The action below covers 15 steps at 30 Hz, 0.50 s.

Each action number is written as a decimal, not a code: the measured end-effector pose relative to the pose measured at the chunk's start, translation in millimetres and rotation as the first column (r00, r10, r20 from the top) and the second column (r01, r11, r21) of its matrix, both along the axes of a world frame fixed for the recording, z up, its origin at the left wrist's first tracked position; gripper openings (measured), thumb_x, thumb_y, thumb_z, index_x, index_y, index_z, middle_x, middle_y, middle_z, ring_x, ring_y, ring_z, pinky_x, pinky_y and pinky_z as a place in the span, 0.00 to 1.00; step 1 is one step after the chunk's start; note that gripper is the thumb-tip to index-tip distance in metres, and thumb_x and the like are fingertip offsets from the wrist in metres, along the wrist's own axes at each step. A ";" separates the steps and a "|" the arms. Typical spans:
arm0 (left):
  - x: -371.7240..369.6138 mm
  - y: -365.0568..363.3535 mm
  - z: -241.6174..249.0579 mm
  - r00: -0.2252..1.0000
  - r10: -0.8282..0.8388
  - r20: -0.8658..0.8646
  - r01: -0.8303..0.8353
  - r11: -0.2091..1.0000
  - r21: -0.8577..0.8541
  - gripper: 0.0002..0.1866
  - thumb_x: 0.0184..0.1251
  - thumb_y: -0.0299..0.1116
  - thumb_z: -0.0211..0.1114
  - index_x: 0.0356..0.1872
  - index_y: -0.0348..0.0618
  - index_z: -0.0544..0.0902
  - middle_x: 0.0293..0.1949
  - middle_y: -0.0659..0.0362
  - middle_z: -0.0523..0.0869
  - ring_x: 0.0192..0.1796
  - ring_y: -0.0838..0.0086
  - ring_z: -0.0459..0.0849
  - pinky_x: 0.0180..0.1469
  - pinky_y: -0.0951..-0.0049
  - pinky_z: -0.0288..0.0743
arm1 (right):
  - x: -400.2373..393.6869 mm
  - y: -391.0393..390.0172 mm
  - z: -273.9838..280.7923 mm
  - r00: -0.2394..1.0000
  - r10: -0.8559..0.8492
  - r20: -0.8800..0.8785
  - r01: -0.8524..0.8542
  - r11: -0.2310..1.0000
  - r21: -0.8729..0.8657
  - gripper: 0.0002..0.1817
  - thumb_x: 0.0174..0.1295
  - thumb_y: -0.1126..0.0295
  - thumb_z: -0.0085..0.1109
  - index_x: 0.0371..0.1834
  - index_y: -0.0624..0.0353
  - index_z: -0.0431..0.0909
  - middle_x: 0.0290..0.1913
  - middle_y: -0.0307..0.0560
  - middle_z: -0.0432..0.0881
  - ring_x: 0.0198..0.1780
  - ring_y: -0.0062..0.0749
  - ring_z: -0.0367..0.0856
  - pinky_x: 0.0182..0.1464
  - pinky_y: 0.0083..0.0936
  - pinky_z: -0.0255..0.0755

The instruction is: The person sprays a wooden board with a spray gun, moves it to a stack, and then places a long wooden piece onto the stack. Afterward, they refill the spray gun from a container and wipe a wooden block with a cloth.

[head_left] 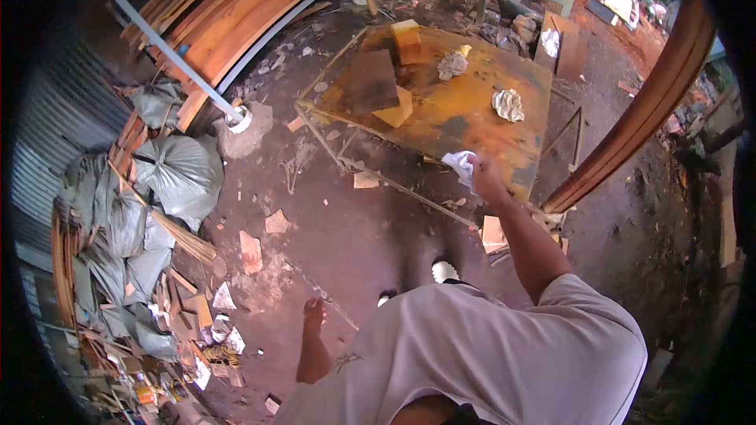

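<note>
My right hand (487,179) reaches out to the near edge of a stained orange table (465,114) and grips a white crumpled cloth (461,165). My left hand (314,314) hangs down at my side over the dirt floor, holding nothing, fingers loosely together. On the table lie a dark wooden board (373,81), yellow wooden blocks (406,39), and two more crumpled rags (508,104) (452,64).
Grey filled sacks (177,173) and a broom (185,238) lie at the left by a corrugated wall. Long planks (236,12) lean at the back left. A curved wooden beam (646,110) stands at the right. Wood scraps litter the dirt floor (331,212).
</note>
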<state>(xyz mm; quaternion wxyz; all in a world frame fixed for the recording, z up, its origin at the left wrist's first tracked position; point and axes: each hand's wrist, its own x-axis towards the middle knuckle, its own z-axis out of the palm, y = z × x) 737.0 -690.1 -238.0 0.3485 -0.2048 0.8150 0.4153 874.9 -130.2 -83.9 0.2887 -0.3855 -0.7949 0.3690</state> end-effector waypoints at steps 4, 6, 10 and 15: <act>-28.0 3.2 -72.4 0.965 -0.177 -0.191 0.184 0.983 0.021 0.24 0.65 0.41 0.61 0.59 0.41 0.72 0.45 0.51 0.83 0.44 0.62 0.82 0.42 0.65 0.78 | 26.0 47.7 9.9 0.955 -0.002 -0.295 -0.110 0.926 -0.361 0.25 0.71 0.50 0.43 0.30 0.60 0.78 0.22 0.39 0.75 0.23 0.25 0.70 0.28 0.27 0.65; -23.1 35.2 -42.7 0.937 -0.230 -0.263 0.218 0.973 -0.074 0.23 0.65 0.41 0.61 0.57 0.40 0.73 0.46 0.50 0.82 0.46 0.61 0.82 0.45 0.64 0.77 | 30.2 81.1 -0.3 0.948 -0.012 -0.319 -0.137 0.886 -0.443 0.29 0.72 0.47 0.37 0.28 0.60 0.77 0.21 0.37 0.73 0.23 0.21 0.68 0.27 0.26 0.63; -8.0 83.2 25.4 0.849 -0.289 -0.443 0.267 0.957 -0.113 0.21 0.64 0.40 0.60 0.54 0.40 0.75 0.48 0.48 0.82 0.49 0.59 0.81 0.51 0.61 0.74 | 29.8 118.1 -9.0 0.989 0.025 -0.146 -0.062 0.966 -0.251 0.24 0.71 0.51 0.40 0.31 0.61 0.77 0.24 0.43 0.76 0.24 0.29 0.70 0.30 0.30 0.65; -18.0 18.5 -38.5 0.667 -0.565 -0.486 0.389 0.820 -0.420 0.24 0.62 0.45 0.63 0.54 0.40 0.75 0.48 0.47 0.81 0.49 0.57 0.81 0.52 0.59 0.74 | 19.2 147.3 -28.5 0.999 0.028 0.046 -0.030 0.999 0.038 0.12 0.67 0.64 0.48 0.42 0.59 0.78 0.37 0.59 0.81 0.41 0.53 0.80 0.45 0.43 0.71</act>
